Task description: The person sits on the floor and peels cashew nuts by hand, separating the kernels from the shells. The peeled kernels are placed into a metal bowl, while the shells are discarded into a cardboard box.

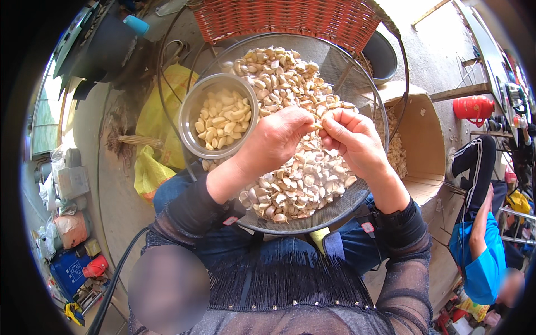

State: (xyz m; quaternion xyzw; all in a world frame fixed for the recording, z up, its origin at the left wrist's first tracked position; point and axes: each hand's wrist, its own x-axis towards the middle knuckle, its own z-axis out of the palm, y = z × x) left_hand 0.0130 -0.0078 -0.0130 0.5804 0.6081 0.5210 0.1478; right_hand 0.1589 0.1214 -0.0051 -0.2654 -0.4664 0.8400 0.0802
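Over a round wire-mesh sieve (255, 226), my left hand (282, 134) and my right hand (354, 136) meet fingertip to fingertip. Both pinch one small garlic clove (317, 125), mostly covered by the fingers. Unpeeled garlic cloves (293, 188) with papery skins lie heaped on the mesh beneath and beyond my hands. At the left of the sieve sits a clear plastic tub (184, 119), close to my left forearm. Inside it are peeled, pale garlic cloves (224, 119).
A red woven chair (289, 19) stands beyond the sieve. To the right, a cardboard box (427, 142) holds garlic skins (395, 146), near a dark bucket (381, 56). Yellow sacks (167, 113) and a straw broom (140, 141) lie left. A seated person (479, 247) is at the far right.
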